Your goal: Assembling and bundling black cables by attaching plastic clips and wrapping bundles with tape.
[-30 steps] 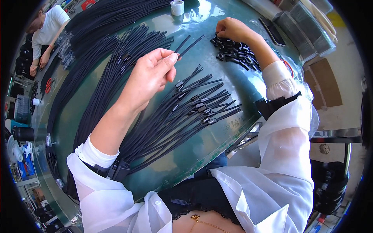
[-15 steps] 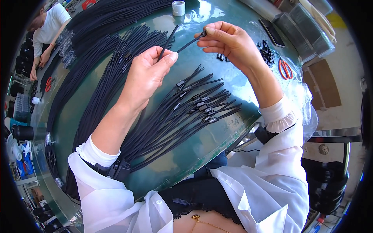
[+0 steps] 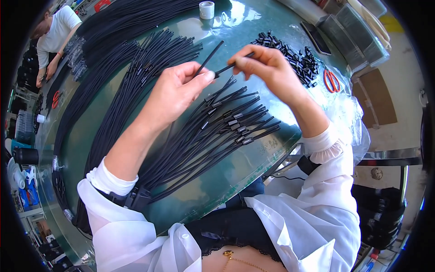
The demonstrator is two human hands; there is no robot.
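My left hand (image 3: pixel 179 90) pinches a thin black cord (image 3: pixel 210 58) between thumb and fingers, one end sticking up past the knuckles. A second length of the black cord runs to my right hand (image 3: pixel 271 71), whose thumb and fingers are closed on it near its tip. A small dark piece (image 3: pixel 216 75) shows at the left fingertips; its shape is hard to make out. Below the hands a fan of black cords (image 3: pixel 195 140) lies on the table, several with small black tubular pieces (image 3: pixel 234 122) on them near their ends.
A pile of small black pieces (image 3: pixel 301 63) lies beyond my right hand, near red-handled scissors (image 3: pixel 331 80) and a phone (image 3: pixel 316 38). Longer bundles of black cord (image 3: pixel 113 95) cover the left. A white tape roll (image 3: pixel 206 10) stands at the back. Another person (image 3: pixel 59 34) works far left.
My hands have come closer together, the right moving down and left. The small dark piece was at my right fingertips and now appears by the left ones. More of the pile shows.
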